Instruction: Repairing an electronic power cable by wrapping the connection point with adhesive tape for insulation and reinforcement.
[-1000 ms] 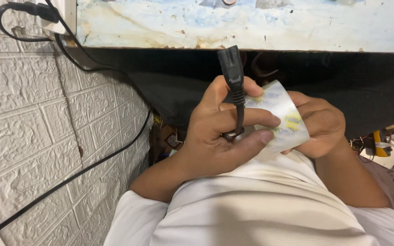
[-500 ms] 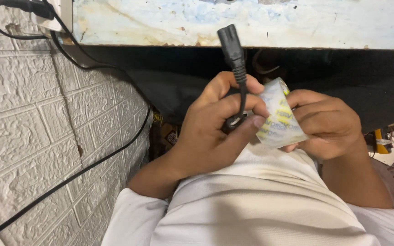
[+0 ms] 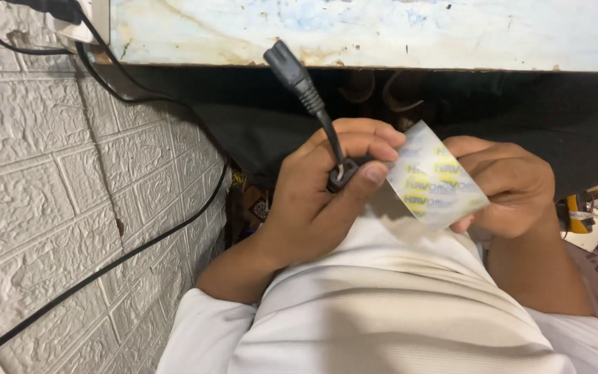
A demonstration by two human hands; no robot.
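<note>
Black power cord [image 3: 323,121], centre frame: bundled lower part gripped low, free plug end sticking up and tilted toward upper left, over the bench edge. Clear plastic bag [image 3: 434,181] with yellow print, right of centre, flat, tilted, touching the cord bundle.

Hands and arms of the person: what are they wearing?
Both hands are bare: the left hand and the right hand wear no gloves, and I see no rings or watch. The forearms are bare too. White short sleeves cover the upper arms.
</note>
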